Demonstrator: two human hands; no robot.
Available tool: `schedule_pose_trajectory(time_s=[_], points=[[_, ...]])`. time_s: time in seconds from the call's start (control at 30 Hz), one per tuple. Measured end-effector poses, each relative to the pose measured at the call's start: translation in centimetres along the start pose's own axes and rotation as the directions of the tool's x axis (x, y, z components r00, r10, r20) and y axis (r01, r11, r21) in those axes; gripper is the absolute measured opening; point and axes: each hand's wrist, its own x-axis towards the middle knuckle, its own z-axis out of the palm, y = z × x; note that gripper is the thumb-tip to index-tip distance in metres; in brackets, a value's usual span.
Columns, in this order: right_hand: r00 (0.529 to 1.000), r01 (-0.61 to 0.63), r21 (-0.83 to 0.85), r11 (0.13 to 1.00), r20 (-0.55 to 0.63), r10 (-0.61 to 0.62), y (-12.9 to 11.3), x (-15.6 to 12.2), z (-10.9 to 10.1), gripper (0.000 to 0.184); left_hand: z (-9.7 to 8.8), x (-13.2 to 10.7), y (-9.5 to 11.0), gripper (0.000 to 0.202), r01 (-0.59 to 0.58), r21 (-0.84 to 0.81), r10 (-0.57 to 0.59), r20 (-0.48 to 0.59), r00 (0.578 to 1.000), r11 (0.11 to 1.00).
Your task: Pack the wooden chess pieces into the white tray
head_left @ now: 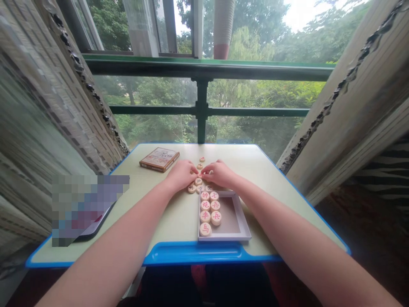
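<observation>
Over the middle of the table, my left hand [181, 175] and my right hand [220, 174] almost meet, fingers bent and pinched. Between their fingertips is a round, red-marked xiangqi piece [200, 175], partly hidden by the fingers. Two more xiangqi pieces lie just beyond it, one being the far piece [202, 159]. Nearer to me several loose pieces, such as the dark-marked piece [191, 189], sit in a loose cluster. A shallow white box tray [245, 233] stands in front of them, with red-marked pieces [205, 205] in two columns along its left side.
A flat printed box lid [159, 158] lies at the back left of the table [271, 187]. At the left edge rests a blurred-out flat device [92, 213]. Along the near edge runs a blue trough [196, 252]. Curtains flank both sides, and a green railing [255, 70] is behind.
</observation>
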Motion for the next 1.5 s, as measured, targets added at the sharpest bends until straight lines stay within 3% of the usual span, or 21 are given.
schedule_pose_trajectory(time_s=[0.43,0.7,0.87,1.0,1.17,1.4,1.5], points=[[0.999,0.010,0.019,1.000,-0.031,-0.009,0.2,-0.2,-0.3,0.018,-0.1,-0.2,-0.2,0.028,-0.039,-0.006,0.039,-0.074,0.996,0.999],[0.997,0.039,0.217,0.975,-0.067,-0.025,0.4,-0.3,-0.7,0.020,-0.7,-0.4,0.3,0.029,-0.125,-0.043,0.117,-0.149,0.982,0.991],[0.993,0.038,0.351,0.936,-0.117,0.004,0.1,-0.6,-1.1,0.027,-1.1,-0.6,0.7,0.026,-0.098,-0.087,0.075,-0.232,0.970,0.991],[0.982,0.094,0.375,0.922,-0.185,-0.025,-0.1,-0.9,-1.6,0.021,-1.6,-0.9,1.2,0.025,-0.096,-0.128,0.052,-0.307,0.950,0.987],[0.977,0.144,0.378,0.914,-0.198,-0.072,-0.3,-1.3,-2.6,0.021,-2.2,-1.4,1.8,0.024,-0.092,-0.238,0.012,-0.318,0.948,0.967],[0.985,0.150,0.357,0.922,-0.136,-0.107,-0.6,-4.2,-4.4,0.020,-2.8,-3.1,3.6,0.022,-0.217,-0.265,0.124,-0.325,0.937,0.940],[0.975,0.182,0.330,0.926,-0.180,-0.128,-0.8,-6.8,-4.9,0.020,-3.0,-4.3,5.1,0.020,-0.285,-0.279,0.192,-0.317,0.929,0.917]])
